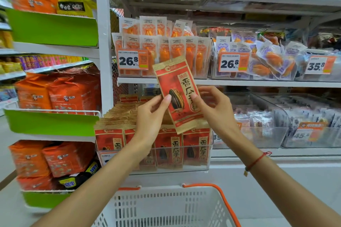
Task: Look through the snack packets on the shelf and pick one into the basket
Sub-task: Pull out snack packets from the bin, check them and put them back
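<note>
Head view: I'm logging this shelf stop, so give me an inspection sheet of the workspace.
Surface: white shelf with clear bins.
Job's things: red seed packet held up, tilted; more in the clear bin; white basket below, no goods seen in it.
Clutter: nothing seen.
Hands: left hand and right hand both pinch the packet.
Cables: nothing seen.
Surroundings: orange bags on the left rack; price tags.

place: shop | evidence: stocked shelves [221,82], price tags [129,60] (26.8, 35.8), shopping basket [166,206]
</note>
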The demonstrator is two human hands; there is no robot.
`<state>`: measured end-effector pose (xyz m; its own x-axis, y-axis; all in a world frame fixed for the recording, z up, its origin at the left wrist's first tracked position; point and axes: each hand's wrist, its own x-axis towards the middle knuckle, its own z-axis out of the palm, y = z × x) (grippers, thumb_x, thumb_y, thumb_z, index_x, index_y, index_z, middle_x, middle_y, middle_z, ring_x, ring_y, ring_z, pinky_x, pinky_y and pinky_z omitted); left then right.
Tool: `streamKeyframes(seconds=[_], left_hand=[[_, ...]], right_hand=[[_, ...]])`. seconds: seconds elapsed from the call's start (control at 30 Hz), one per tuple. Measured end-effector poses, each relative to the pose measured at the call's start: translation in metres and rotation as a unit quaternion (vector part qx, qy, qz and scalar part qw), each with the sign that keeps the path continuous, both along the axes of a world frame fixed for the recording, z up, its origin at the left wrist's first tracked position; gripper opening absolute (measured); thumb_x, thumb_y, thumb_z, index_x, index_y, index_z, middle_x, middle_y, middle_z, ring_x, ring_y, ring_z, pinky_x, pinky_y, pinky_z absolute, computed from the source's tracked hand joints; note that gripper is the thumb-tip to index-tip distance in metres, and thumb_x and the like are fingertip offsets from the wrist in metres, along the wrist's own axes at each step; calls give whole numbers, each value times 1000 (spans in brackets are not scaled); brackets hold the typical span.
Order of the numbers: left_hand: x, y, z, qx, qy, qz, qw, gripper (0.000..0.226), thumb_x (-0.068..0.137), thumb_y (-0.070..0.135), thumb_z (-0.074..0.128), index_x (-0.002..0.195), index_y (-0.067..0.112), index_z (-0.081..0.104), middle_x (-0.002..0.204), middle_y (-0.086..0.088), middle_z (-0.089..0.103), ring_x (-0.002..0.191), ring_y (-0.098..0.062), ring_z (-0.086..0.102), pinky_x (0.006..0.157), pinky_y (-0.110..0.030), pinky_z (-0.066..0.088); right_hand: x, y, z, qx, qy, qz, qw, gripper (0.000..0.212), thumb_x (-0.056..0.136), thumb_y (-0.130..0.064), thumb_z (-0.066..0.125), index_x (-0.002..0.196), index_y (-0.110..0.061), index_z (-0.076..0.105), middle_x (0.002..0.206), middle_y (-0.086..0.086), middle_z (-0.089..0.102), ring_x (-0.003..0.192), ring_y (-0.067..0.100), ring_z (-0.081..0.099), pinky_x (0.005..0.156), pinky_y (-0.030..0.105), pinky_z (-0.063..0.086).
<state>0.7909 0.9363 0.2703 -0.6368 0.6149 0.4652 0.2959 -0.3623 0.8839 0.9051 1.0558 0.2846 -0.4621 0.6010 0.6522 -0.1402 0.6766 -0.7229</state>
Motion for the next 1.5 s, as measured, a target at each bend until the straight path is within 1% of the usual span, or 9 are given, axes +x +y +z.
streamKeyframes(seconds=[0.1,0.2,0.33,0.47,0.63,0.8,0.93,1.3,1.5], left_hand=[[2,-22,-13,-47,-18,-20,999,18,94,32,58,107,30,70,100,15,74,98,-1,68,89,-24,51],[0,-46,-37,-99,-42,-18,994,15,92,31,59,100,32,71,97,15,75,95,1,68,92,-29,52],[-7,-70,-61,-149,-77,-11,986,13,90,35,60,100,35,69,92,24,73,84,15,64,69,-10,48],[-12,-76,-71,-178,-79,-22,981,11,91,32,61,97,34,70,89,23,73,86,9,67,76,-16,50],[-15,-73,-84,-251,-78,-55,963,13,89,38,63,99,40,70,102,22,72,99,3,66,83,-23,54],[-22,-72,-91,-273,-82,-54,957,46,81,45,66,123,27,67,118,14,68,113,-3,62,90,-26,54],[-22,-73,-91,-280,-72,-85,953,27,89,38,62,115,32,69,113,15,71,107,-2,65,79,-21,56],[-26,-76,-91,-299,-76,-95,947,29,88,38,63,115,29,70,112,15,72,108,-4,65,83,-26,57],[-26,-78,-90,-300,-72,-92,947,20,91,36,62,108,33,71,106,16,73,102,-2,67,84,-27,56]], right_hand=[[7,-9,-12,-110,-17,79,991,12,88,-27,68,95,-17,66,89,-5,72,78,2,68,63,14,51],[6,-22,-41,-142,-57,98,983,18,86,-24,71,96,-11,63,95,8,72,85,15,70,69,26,56],[1,-38,-70,-111,-123,73,983,34,81,-36,74,103,-21,52,89,1,72,82,21,70,76,45,58],[-4,-40,-77,-69,-216,69,972,48,77,-49,73,115,-23,59,91,-8,72,82,9,70,78,36,59],[-2,-35,-83,-190,-217,135,948,25,86,-36,68,98,-16,76,91,-5,76,86,7,72,74,19,55],[0,-28,-86,-242,-239,140,930,33,92,-41,59,91,-14,77,89,4,77,92,22,71,85,27,55],[2,-28,-87,-236,-234,148,931,33,92,-36,60,92,-8,77,87,8,76,80,17,70,68,15,55],[1,-28,-92,-224,-249,146,931,34,91,-38,60,91,-9,77,86,5,76,78,13,69,78,25,55],[-1,-29,-91,-227,-258,159,925,35,91,-39,60,93,-8,76,85,5,76,73,9,67,71,16,53]])
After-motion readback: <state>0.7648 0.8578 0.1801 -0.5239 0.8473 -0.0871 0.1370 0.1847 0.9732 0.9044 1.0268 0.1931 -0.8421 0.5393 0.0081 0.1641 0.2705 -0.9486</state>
